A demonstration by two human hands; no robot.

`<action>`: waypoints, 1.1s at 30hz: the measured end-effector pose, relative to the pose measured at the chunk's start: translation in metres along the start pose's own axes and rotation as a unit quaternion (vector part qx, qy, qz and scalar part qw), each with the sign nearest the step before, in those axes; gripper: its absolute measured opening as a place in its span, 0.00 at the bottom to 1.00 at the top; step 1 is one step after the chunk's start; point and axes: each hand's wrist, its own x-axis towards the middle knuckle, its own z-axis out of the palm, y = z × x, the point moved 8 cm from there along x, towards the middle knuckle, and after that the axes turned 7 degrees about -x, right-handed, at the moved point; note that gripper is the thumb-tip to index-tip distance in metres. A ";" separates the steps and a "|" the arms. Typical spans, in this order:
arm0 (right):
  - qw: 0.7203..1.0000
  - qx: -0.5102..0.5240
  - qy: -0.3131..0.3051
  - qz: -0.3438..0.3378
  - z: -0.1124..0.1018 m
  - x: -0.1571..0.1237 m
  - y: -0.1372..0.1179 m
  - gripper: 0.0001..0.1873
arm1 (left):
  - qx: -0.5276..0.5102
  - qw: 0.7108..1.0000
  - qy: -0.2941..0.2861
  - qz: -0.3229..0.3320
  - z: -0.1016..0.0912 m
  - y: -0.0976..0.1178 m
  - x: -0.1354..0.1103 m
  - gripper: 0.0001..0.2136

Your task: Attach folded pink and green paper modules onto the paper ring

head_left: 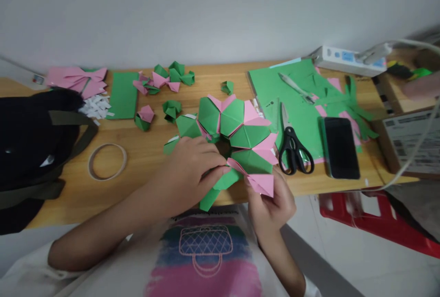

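Observation:
A ring of folded green and pink paper units (pixel 237 125) lies on the wooden table (pixel 144 155) near its front edge. My left hand (pixel 192 162) rests on the ring's near left side, fingers closed on a green unit (pixel 223 182). My right hand (pixel 270 203) is below the ring's near right end and pinches a pink and green unit (pixel 261 182) that meets the ring there.
Loose folded units (pixel 165 79) lie at the back left beside a green sheet (pixel 123 94), white paper strips (pixel 96 106) and a tape roll (pixel 107 162). Black scissors (pixel 294 148), a phone (pixel 340 146), a craft knife (pixel 295 87) and green paper (pixel 295 104) lie right. A dark bag (pixel 30 145) sits far left.

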 end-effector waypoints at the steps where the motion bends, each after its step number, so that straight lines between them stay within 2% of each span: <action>1: 1.000 -0.002 -0.014 -0.001 0.000 0.002 0.000 0.15 | -0.009 1.000 0.007 -0.002 -0.001 0.000 0.000 0.11; 5: 0.998 0.006 -0.057 0.008 -0.002 0.004 0.003 0.13 | -0.056 0.997 0.055 -0.003 -0.008 -0.002 -0.001 0.06; 9: 0.999 0.011 0.003 0.031 -0.012 -0.005 0.005 0.16 | -0.083 0.994 0.069 0.024 -0.009 0.002 -0.001 0.07; 11: 0.999 0.012 0.029 0.015 -0.015 -0.010 0.000 0.19 | -0.088 0.992 0.077 0.046 -0.010 0.007 -0.002 0.07; 17: 0.993 -0.090 -0.013 -0.078 -0.011 -0.005 -0.026 0.22 | -0.063 0.989 0.089 0.097 -0.015 0.019 -0.005 0.09; 21: 0.988 -0.117 0.000 -0.098 -0.013 0.006 -0.033 0.21 | -0.065 0.989 0.097 0.096 -0.017 0.019 -0.004 0.08; 24: 0.998 -0.025 0.017 -0.051 -0.009 0.013 -0.023 0.20 | -0.081 0.987 0.106 0.084 -0.016 0.016 -0.003 0.06; 27: 0.997 0.074 0.029 -0.014 0.003 0.016 -0.009 0.19 | -0.097 0.985 0.125 0.072 -0.018 0.012 -0.004 0.06; 30: 0.994 0.096 0.056 0.002 0.009 0.010 0.003 0.18 | -0.101 0.984 0.133 0.059 -0.019 0.010 -0.005 0.05; 33: 0.992 0.070 0.079 0.076 0.011 0.000 0.021 0.12 | -0.088 0.992 0.081 0.047 -0.010 0.012 -0.001 0.11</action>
